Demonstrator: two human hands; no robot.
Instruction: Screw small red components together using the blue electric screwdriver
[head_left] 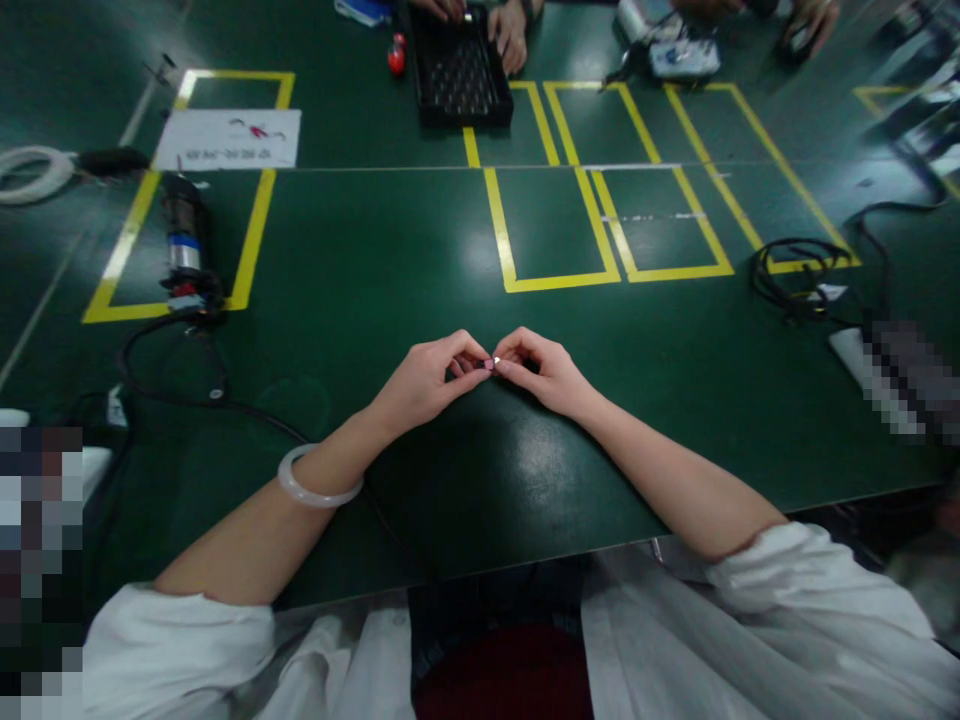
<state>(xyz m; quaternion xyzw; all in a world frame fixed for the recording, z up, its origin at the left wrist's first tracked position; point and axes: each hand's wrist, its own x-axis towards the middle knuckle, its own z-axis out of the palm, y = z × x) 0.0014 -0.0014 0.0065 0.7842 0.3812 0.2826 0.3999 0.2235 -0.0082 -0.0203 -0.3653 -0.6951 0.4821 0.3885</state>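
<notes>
My left hand [431,380] and my right hand [546,372] meet above the green table [375,260], fingertips nearly touching. Between them is a tiny part [492,364], dark with a bright shiny spot; its kind is too small to make out. Thumb and fingers of both hands are pinched on it from either side. A pale bangle [319,480] circles my left wrist.
A black electric screwdriver [184,240] with a cable lies at left, near a white printed sheet [229,138]. A co-worker's hands are at a black tray [461,75] beyond. Coiled black cable [799,275] lies at right. Yellow tape [566,283] marks rectangles.
</notes>
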